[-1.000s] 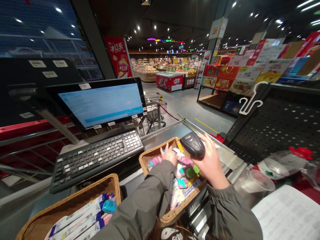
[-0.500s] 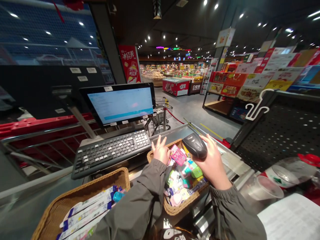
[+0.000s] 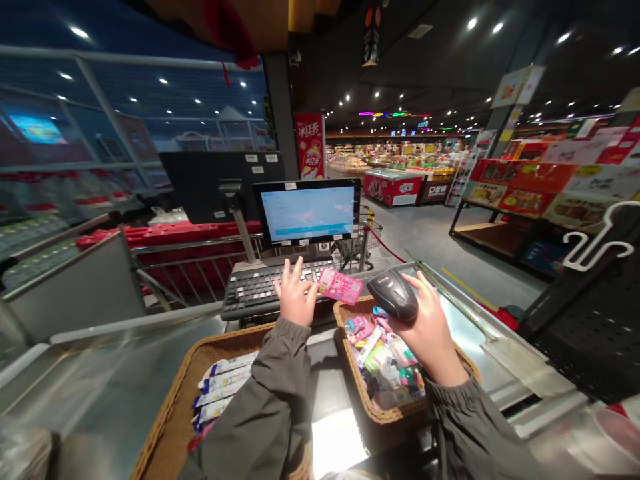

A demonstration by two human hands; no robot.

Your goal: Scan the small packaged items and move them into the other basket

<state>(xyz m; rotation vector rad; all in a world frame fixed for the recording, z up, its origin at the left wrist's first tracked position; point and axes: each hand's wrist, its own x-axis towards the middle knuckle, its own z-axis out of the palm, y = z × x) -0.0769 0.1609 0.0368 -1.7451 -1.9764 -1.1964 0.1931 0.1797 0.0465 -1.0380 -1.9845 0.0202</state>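
Note:
My left hand (image 3: 296, 293) pinches the corner of a flat pink packet (image 3: 341, 287) between thumb and forefinger, its other fingers raised in front of the keyboard (image 3: 255, 291). A black handheld barcode scanner (image 3: 393, 295) sits in my right hand (image 3: 428, 328), its head tilted toward the packet. Below the scanner stands a wicker basket (image 3: 376, 415) of small colourful packaged items (image 3: 385, 360). Under my left forearm is another wicker basket (image 3: 167, 413) with long white and blue packets (image 3: 225, 387), partly covered by my sleeve.
Behind the keyboard stands a lit monitor (image 3: 309, 213), with a dark second screen (image 3: 215, 187) to its left. Metal counter (image 3: 125, 360) runs beneath the baskets. A white hanger (image 3: 595, 247) hangs at the right. Farther off are a shopping cart (image 3: 357, 247) and stacked boxes (image 3: 540, 177).
My left hand has lifted the pink packet out of the basket and moved it left. The scanner stays in my right hand. The view has turned left.

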